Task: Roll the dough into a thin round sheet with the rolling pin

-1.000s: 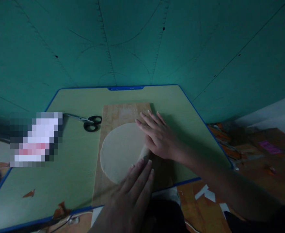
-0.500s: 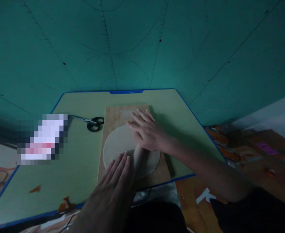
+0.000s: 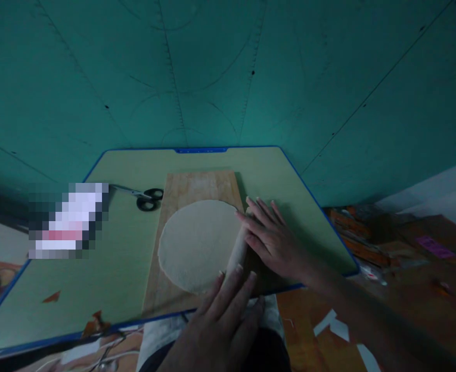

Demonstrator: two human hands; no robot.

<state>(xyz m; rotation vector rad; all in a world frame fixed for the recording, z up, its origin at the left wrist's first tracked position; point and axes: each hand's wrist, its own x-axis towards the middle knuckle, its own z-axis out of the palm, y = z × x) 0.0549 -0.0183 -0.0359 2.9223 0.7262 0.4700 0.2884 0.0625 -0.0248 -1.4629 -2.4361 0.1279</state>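
A wide, thin round of pale dough (image 3: 199, 243) lies on a wooden board (image 3: 197, 183). Across the dough's right edge runs a slim, light rolling pin (image 3: 237, 254), slanting from far right to near left. My right hand (image 3: 272, 240) rests over its far end, palm down, fingers stretched out. Over the near end lies my left hand (image 3: 228, 310), also flat with fingers extended, at the table's front edge. Neither hand wraps round the pin; parts of it are covered by the hands.
Black-handled scissors (image 3: 148, 199) lie left of the board, beside a blurred-out, phone-shaped object (image 3: 71, 219). Brown scraps (image 3: 96, 325) sit by the front edge of the blue-rimmed table (image 3: 111, 268). A green wall (image 3: 212, 67) rises behind. Cardboard (image 3: 437, 232) lies at right.
Both hands and the rolling pin have moved right, from the middle of the dough to its right edge. More of the dough and the board's far end now show.
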